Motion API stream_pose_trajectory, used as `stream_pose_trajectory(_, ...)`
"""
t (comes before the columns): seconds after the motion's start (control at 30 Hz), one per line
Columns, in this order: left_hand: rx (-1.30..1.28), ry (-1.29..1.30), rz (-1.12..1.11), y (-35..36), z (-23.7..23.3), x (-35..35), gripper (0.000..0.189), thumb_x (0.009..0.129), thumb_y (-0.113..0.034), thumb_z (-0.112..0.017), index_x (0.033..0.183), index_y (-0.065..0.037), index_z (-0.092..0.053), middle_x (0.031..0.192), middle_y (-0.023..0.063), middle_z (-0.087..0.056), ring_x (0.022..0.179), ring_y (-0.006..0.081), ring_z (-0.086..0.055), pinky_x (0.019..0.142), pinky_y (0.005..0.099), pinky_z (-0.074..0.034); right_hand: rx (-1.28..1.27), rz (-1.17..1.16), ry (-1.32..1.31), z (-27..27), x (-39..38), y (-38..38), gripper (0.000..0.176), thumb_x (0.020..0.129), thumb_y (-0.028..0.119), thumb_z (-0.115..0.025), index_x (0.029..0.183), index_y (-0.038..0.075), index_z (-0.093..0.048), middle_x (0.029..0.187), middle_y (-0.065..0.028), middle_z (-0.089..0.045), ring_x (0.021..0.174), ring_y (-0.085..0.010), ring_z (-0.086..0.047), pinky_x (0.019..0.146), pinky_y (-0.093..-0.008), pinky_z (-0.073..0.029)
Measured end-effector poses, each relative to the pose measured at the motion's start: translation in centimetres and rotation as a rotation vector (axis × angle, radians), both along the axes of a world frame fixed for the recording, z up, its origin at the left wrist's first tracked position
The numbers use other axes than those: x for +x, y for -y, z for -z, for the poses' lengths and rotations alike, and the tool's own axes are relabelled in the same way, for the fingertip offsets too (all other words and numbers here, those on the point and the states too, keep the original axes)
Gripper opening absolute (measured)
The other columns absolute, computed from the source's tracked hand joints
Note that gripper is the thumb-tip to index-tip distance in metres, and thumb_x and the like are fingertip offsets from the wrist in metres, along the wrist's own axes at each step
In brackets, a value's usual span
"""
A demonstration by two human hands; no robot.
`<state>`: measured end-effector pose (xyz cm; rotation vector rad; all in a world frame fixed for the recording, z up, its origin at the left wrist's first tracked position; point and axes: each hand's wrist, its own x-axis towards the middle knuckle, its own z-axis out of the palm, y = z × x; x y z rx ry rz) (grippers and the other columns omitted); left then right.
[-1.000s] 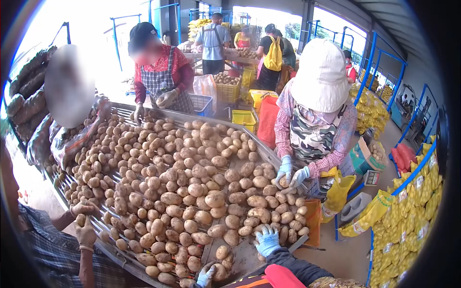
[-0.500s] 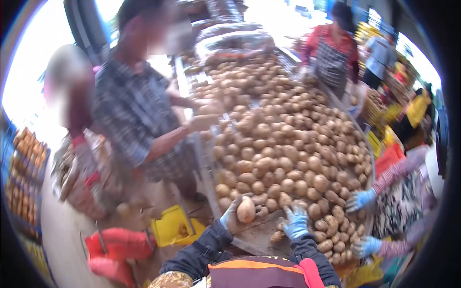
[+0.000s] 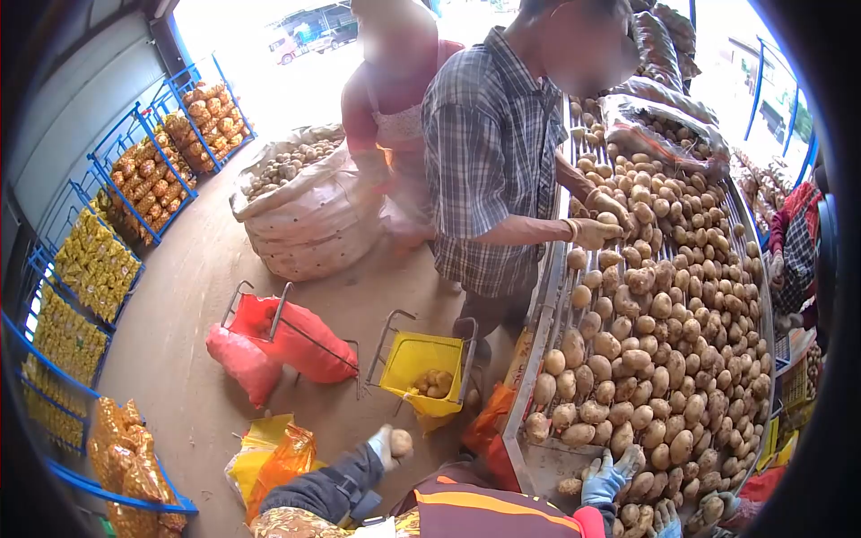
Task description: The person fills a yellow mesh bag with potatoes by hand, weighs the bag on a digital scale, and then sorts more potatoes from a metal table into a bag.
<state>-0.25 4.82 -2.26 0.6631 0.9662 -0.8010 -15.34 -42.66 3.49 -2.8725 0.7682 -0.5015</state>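
Observation:
My left hand [image 3: 386,446], in a white glove, is shut on one potato [image 3: 401,442] and held out over the floor, just below the yellow mesh bag [image 3: 414,360] on its metal frame. That bag has a few potatoes [image 3: 433,383] in its bottom. My right hand [image 3: 606,475], in a blue glove, rests with fingers spread on the near end of the sorting table [image 3: 538,341], touching the potato pile [image 3: 668,341].
A person in a plaid shirt [image 3: 489,152] stands at the table's left side, hand among the potatoes. Behind is another person in red. Red mesh sacks [image 3: 282,336] and orange bags [image 3: 278,457] lie on the floor. A big sack [image 3: 300,202] sits farther back. Blue racks line the left wall.
The view has swung left toward the floor. My left hand has carried its potato off the table and out over the floor near the yellow bag. My right hand stays at the table's end.

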Motion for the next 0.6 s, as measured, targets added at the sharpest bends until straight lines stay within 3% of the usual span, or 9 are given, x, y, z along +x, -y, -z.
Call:
stream_pose_trajectory(0.03,0.153,0.137,-0.116,-0.4,-4.5,3.5,0.051,0.099,-0.053,-0.030,0.071,-0.014,-0.048,0.061,0.0014,-0.046,0.053,0.0161,-0.045,0.047,0.0310,-0.039,0.016,0.003,-0.027,0.2,-0.2,0.2,0.028,0.079,0.019,-0.065,0.101,0.003,-0.069,0.151,-0.0246,-0.024,0.143,-0.0419,-0.017,0.117,-0.0535,-0.011)
stream_pose_trajectory(0.07,0.072,0.422,-0.328,-4.8,-3.9,8.2,0.047,0.100,-0.048,-0.032,0.078,-0.012,-0.052,0.067,0.0015,-0.052,0.059,0.0166,-0.052,0.054,0.0310,-0.046,0.030,0.006,-0.056,0.4,-0.4,0.3,0.028,0.079,0.019,-0.065,0.101,0.002,-0.069,0.151,-0.0247,-0.024,0.143,-0.0422,-0.016,0.117,-0.0536,-0.011)
stream_pose_trajectory(0.13,0.230,1.061,-0.659,-8.7,-12.0,18.1,0.042,0.098,-0.048,-0.047,0.110,-0.010,-0.060,0.106,0.0048,-0.064,0.093,0.0155,-0.062,0.080,0.0311,-0.054,0.023,-0.009,-0.070,-0.1,-0.5,0.1,0.028,0.079,0.019,-0.064,0.101,0.002,-0.069,0.151,-0.0249,-0.024,0.143,-0.0426,-0.016,0.117,-0.0535,-0.011)
stream_pose_trajectory(0.2,0.280,1.253,-0.813,-12.5,-19.8,24.6,0.045,0.096,-0.042,-0.056,0.127,-0.010,-0.050,0.116,0.0074,-0.060,0.105,0.0208,-0.060,0.086,0.0340,-0.055,0.019,-0.036,-0.066,-0.4,-0.5,0.1,0.027,0.079,0.019,-0.065,0.100,0.002,-0.069,0.151,-0.0258,-0.025,0.142,-0.0435,-0.017,0.117,-0.0534,-0.011)
stream_pose_trajectory(0.27,0.238,1.239,-0.883,-13.1,-21.9,28.9,0.046,0.096,-0.041,-0.055,0.132,-0.012,-0.047,0.121,0.0084,-0.059,0.107,0.0230,-0.059,0.085,0.0347,-0.055,-0.061,-0.064,-0.001,1.1,-0.7,0.6,0.028,0.079,0.019,-0.065,0.101,0.002,-0.067,0.150,-0.0276,-0.026,0.142,-0.0442,-0.019,0.115,-0.0556,-0.015)
stream_pose_trajectory(0.37,0.257,1.318,-0.526,-0.7,-24.4,27.3,0.042,0.098,-0.039,-0.053,0.131,-0.013,-0.049,0.115,0.0098,-0.063,0.100,0.0224,-0.063,0.083,0.0346,-0.055,-0.035,0.017,0.013,0.5,-0.2,0.3,0.036,0.079,0.025,-0.067,0.110,0.009,-0.064,0.144,-0.0274,-0.034,0.138,-0.0442,-0.027,0.112,-0.0584,-0.018)
stream_pose_trajectory(0.47,0.243,1.280,0.133,11.9,-19.1,22.1,0.036,0.099,-0.029,-0.054,0.129,-0.010,-0.052,0.109,0.0089,-0.065,0.095,0.0197,-0.065,0.085,0.0314,-0.053,0.059,0.104,0.076,-0.3,0.7,0.0,0.046,0.077,0.032,-0.071,0.118,0.014,-0.063,0.140,-0.0226,-0.040,0.134,-0.0429,-0.031,0.111,-0.0590,-0.021)
stream_pose_trajectory(0.53,0.214,1.319,0.548,18.9,-15.7,18.3,0.033,0.098,-0.022,-0.056,0.127,-0.007,-0.053,0.109,0.0079,-0.065,0.095,0.0175,-0.064,0.087,0.0294,-0.051,-0.020,0.026,0.064,-0.7,2.1,0.3,0.059,0.076,0.043,-0.071,0.129,0.018,-0.057,0.146,-0.0169,-0.036,0.137,-0.0386,-0.028,0.112,-0.0609,-0.014)
stream_pose_trajectory(0.6,0.075,1.358,0.835,25.0,-11.7,15.1,0.032,0.097,-0.015,-0.057,0.127,-0.005,-0.053,0.111,0.0084,-0.064,0.099,0.0163,-0.063,0.088,0.0288,-0.050,0.121,0.164,-0.153,-2.5,3.6,0.4,0.075,0.077,0.053,-0.067,0.143,0.024,-0.043,0.151,-0.0144,-0.029,0.142,-0.0369,-0.019,0.112,-0.0617,-0.008)
